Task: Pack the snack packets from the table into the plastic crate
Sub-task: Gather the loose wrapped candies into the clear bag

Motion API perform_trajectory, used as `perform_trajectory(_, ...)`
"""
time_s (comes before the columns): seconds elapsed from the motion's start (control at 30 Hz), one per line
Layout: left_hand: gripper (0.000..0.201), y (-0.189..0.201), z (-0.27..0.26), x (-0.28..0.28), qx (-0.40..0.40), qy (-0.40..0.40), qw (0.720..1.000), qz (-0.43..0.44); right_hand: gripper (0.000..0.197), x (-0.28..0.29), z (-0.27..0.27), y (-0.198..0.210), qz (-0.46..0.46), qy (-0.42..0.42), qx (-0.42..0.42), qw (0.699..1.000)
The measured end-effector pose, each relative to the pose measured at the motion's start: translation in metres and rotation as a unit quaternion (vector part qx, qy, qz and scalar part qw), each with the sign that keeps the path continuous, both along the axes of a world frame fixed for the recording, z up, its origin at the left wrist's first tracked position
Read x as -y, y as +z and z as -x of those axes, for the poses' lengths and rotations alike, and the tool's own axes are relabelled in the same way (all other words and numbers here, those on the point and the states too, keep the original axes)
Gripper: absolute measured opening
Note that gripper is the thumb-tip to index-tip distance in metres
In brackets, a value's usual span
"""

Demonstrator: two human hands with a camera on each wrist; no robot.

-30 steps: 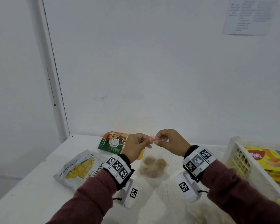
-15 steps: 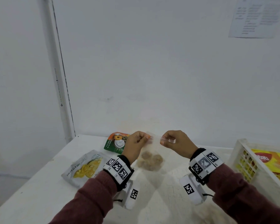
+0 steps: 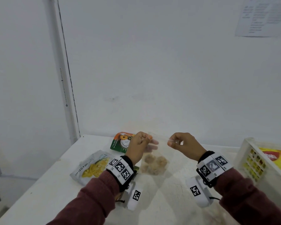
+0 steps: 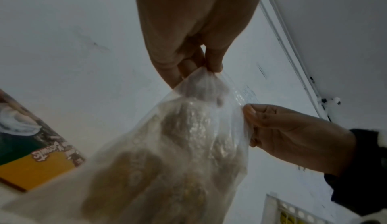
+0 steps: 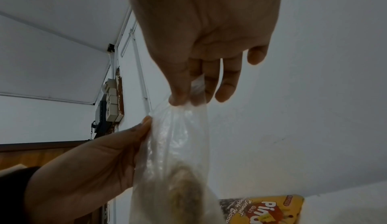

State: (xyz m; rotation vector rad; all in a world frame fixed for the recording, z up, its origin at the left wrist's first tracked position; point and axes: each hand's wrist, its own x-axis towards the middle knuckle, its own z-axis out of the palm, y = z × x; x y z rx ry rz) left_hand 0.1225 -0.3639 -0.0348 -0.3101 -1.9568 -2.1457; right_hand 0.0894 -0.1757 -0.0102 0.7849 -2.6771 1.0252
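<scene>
A clear plastic bag [image 3: 154,161] with brown round snacks hangs above the white table [image 3: 55,184], held by its top edge. My left hand [image 3: 140,143] pinches the bag's top left corner and my right hand [image 3: 177,142] pinches the top right corner. In the left wrist view the bag [image 4: 178,144] hangs below my left hand [image 4: 201,68], with my right hand [image 4: 257,121] beside it. The right wrist view has my right hand [image 5: 188,97] pinching the bag [image 5: 178,144]. The white plastic crate [image 3: 253,161] stands at the right, with a yellow packet [image 3: 276,159] inside.
A grey pouch with yellow fruit pieces [image 3: 92,166] lies on the table left of my left wrist. A green and orange packet [image 3: 120,142] lies behind my left hand, near the wall. A paper sheet [image 3: 263,17] hangs on the wall at top right.
My hands have moved apart along the bag's top edge, spreading it wider. The bag hangs in about the same place above the table.
</scene>
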Motion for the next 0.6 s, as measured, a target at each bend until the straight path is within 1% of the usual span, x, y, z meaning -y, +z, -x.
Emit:
perform_trajectory(0.07,0.016,0.001,-0.002,0.003,0.001,-0.007,1.0,0.006,0.028,0.002,-0.003,-0.002,-0.005,-0.005,-0.011,1.0)
perform_trajectory(0.13,0.016,0.001,-0.003,0.005,0.002,-0.008,1.0,0.012,0.03,0.008,-0.007,-0.003,-0.008,-0.018,-0.025,1.0)
perform_trajectory(0.27,0.016,0.001,-0.005,0.011,0.0,-0.01,1.0,0.02,0.027,0.012,-0.013,-0.005,0.046,-0.044,-0.038,0.997)
perform_trajectory(0.37,0.015,0.003,-0.006,0.017,-0.002,-0.012,1.0,0.022,0.022,0.007,-0.016,-0.006,0.044,-0.048,-0.013,0.998)
perform_trajectory(0.53,0.015,0.0,-0.011,0.02,0.01,-0.02,0.999,0.032,0.026,0.004,-0.025,-0.009,0.052,-0.052,-0.027,0.997)
perform_trajectory(0.6,0.016,-0.002,-0.015,0.019,0.015,-0.02,0.999,0.036,0.024,0.003,-0.027,-0.011,0.066,-0.051,-0.016,0.996)
